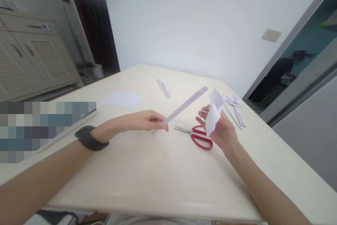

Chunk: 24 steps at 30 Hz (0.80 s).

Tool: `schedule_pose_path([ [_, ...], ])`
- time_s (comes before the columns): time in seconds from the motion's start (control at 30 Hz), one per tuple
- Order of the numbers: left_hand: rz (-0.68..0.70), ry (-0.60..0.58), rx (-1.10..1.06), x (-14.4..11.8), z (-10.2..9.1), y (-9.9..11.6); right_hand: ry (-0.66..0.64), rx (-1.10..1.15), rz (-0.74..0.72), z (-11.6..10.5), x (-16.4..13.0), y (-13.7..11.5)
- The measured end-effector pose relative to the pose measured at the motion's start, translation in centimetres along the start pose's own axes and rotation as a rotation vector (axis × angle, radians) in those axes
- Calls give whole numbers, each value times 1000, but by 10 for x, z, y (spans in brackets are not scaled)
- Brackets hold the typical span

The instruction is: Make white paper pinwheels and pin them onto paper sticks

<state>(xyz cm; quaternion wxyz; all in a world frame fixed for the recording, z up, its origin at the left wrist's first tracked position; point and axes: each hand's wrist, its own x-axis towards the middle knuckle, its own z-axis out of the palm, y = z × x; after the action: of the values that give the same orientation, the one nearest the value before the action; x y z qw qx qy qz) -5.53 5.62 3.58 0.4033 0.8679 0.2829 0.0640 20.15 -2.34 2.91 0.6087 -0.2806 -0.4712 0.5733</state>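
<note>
My left hand (143,121) pinches the near end of a long rolled white paper stick (185,105), which points up and to the right above the cream table (147,176). My right hand (219,128) is raised just right of it and grips a folded white paper piece (214,112). Red-handled scissors (197,135) lie on the table between and below the two hands, blades pointing left. A dark band (88,139) is on my left wrist.
More rolled paper sticks (234,111) lie behind my right hand, and a small bundle of sticks (163,88) lies farther back. A flat white sheet (121,98) rests at the left. A cabinet stands at the far left; a person is seen through the doorway at right.
</note>
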Motion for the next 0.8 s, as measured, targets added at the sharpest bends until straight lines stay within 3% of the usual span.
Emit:
schedule_pose_path([
  [0.2, 86, -259, -66, -7, 4, 6, -55, 124, -20, 3, -1, -5],
  [0.37, 80, -462, -85, -9, 6, 10, -74, 131, -16, 2, -2, -4],
  [0.57, 93, -504, -103, -8, 7, 9, -57, 161, -31, 0, 0, -1],
  [0.8, -55, -483, -127, -9, 13, 3, -45, 196, -38, 1, 1, -2],
])
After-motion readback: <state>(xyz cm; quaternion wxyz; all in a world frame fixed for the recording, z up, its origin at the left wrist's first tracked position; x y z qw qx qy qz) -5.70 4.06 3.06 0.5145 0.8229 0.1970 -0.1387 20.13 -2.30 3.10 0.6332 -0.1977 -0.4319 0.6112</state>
